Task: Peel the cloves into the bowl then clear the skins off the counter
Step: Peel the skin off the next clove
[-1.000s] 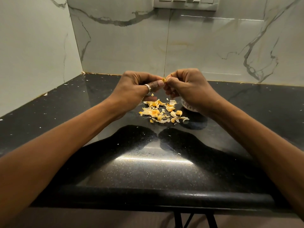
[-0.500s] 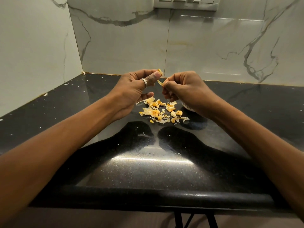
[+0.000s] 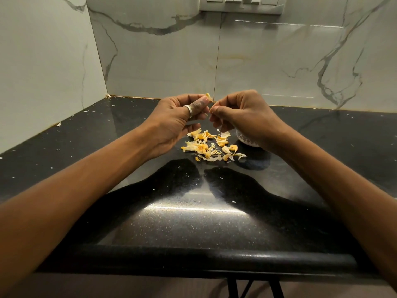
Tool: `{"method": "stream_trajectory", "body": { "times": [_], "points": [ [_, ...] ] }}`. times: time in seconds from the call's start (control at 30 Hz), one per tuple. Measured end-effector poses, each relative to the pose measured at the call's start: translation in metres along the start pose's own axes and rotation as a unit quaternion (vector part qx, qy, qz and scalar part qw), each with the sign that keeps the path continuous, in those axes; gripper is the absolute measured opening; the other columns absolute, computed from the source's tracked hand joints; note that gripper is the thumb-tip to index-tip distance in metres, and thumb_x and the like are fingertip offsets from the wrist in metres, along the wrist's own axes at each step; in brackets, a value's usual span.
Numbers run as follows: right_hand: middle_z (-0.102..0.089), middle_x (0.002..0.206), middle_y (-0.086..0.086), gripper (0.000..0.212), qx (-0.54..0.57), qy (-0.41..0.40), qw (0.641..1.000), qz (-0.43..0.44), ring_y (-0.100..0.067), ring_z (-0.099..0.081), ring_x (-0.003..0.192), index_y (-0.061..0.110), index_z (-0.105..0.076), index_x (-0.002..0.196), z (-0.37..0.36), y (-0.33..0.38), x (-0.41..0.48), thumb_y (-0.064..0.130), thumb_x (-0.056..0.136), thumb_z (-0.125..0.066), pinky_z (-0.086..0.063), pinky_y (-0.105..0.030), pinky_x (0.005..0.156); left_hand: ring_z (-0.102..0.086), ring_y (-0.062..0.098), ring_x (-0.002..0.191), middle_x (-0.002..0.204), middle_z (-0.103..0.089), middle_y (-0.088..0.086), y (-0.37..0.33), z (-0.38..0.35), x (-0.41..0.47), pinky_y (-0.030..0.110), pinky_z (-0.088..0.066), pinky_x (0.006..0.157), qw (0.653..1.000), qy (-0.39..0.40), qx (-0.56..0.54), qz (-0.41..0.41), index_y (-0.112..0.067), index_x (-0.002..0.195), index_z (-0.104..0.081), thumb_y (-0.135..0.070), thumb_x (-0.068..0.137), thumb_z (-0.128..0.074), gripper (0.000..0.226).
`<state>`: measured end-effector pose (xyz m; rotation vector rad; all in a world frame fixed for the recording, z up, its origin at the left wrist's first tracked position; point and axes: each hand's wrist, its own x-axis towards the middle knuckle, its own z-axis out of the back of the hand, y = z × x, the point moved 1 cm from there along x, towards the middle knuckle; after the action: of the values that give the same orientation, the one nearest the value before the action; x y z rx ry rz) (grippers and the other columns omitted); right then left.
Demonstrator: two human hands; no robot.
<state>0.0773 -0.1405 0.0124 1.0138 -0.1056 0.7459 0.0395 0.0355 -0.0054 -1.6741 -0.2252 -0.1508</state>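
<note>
My left hand (image 3: 180, 117), with a ring on the thumb, pinches a small yellowish clove (image 3: 208, 96) between thumb and forefinger above the counter. My right hand (image 3: 242, 112) is just to its right, fingers curled, thumb and forefinger pinched together; what it holds is too small to tell. Below both hands lies a pile of yellow-white garlic skins (image 3: 209, 146) on the black counter (image 3: 193, 222). A small white patterned bowl (image 3: 246, 140) stands right of the pile, mostly hidden behind my right wrist.
Marble-look walls close the counter at the back and on the left, with a switch panel (image 3: 240, 4) high on the back wall. Tiny skin flecks are scattered over the counter. The rounded front edge (image 3: 193, 258) runs across the bottom.
The hands worked together at one clove, then drew a little apart. The left hand now holds the clove higher and the right hand has pulled away to the right.
</note>
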Motion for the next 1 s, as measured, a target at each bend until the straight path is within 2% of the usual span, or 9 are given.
{"method": "stream_trajectory", "body": {
  "times": [0.1, 0.27, 0.47, 0.6, 0.77, 1.0],
  "points": [
    [-0.073, 0.095, -0.015, 0.015, 0.022, -0.025, 0.999, -0.002, -0.021, -0.072, 0.083, 0.002, -0.069, 0.101, 0.0058, 0.0001, 0.0008, 0.007, 0.1, -0.055, -0.061, -0.029, 0.073, -0.064, 0.008, 0.073, 0.081, -0.073, 0.0, 0.0016, 0.0013, 0.0015, 0.023, -0.055, 0.068, 1.0, -0.006, 0.01, 0.003, -0.014, 0.099, -0.075, -0.019, 0.091, -0.069, 0.011],
    [-0.072, 0.101, -0.01, 0.019, 0.053, -0.025, 0.998, -0.003, -0.013, -0.071, 0.086, 0.003, -0.067, 0.114, 0.0066, -0.0002, 0.002, 0.01, 0.1, -0.058, -0.057, -0.024, 0.07, -0.065, 0.01, 0.074, 0.079, -0.073, 0.002, 0.0037, 0.0016, 0.0025, 0.022, -0.057, 0.068, 0.999, -0.004, 0.033, 0.0, -0.012, 0.098, -0.076, -0.017, 0.091, -0.069, 0.011],
    [-0.073, 0.093, -0.006, 0.02, 0.069, -0.03, 0.997, 0.005, -0.01, -0.071, 0.08, 0.004, -0.069, 0.11, 0.0024, 0.0024, -0.0006, 0.014, 0.092, -0.068, -0.057, -0.02, 0.066, -0.065, 0.012, 0.077, 0.084, -0.073, 0.005, 0.0026, 0.0019, 0.0018, 0.021, -0.059, 0.069, 0.999, 0.007, 0.053, -0.01, -0.008, 0.101, -0.075, -0.013, 0.093, -0.065, 0.014],
    [-0.074, 0.096, -0.011, 0.019, 0.063, -0.026, 0.998, -0.006, -0.019, -0.072, 0.086, 0.001, -0.069, 0.107, 0.0018, 0.0008, -0.0007, 0.015, 0.093, -0.067, -0.059, -0.024, 0.07, -0.064, 0.012, 0.078, 0.092, -0.068, 0.012, 0.0011, -0.0007, -0.0002, 0.021, -0.058, 0.069, 0.999, 0.016, 0.033, 0.006, -0.006, 0.1, -0.074, -0.018, 0.099, -0.059, 0.019],
    [-0.073, 0.094, -0.012, 0.011, 0.061, -0.043, 0.997, -0.017, -0.013, -0.07, 0.079, 0.003, -0.068, 0.101, 0.003, 0.0002, 0.0002, 0.011, 0.097, -0.063, -0.057, -0.022, 0.067, -0.066, 0.011, 0.073, 0.087, -0.067, 0.007, -0.0012, -0.0026, 0.0017, 0.022, -0.059, 0.071, 0.998, 0.013, -0.015, 0.052, -0.001, 0.115, -0.065, -0.036, 0.105, -0.046, 0.041],
    [-0.072, 0.089, -0.01, 0.006, 0.029, -0.051, 0.998, -0.014, -0.012, -0.07, 0.078, 0.009, -0.068, 0.094, 0.003, -0.0004, 0.0004, 0.012, 0.096, -0.064, -0.057, -0.022, 0.067, -0.066, 0.011, 0.073, 0.081, -0.067, 0.004, -0.0022, -0.0017, 0.0022, 0.023, -0.058, 0.07, 0.999, 0.006, 0.008, 0.047, -0.002, 0.11, -0.067, -0.038, 0.104, -0.047, 0.042]
  ]
}}
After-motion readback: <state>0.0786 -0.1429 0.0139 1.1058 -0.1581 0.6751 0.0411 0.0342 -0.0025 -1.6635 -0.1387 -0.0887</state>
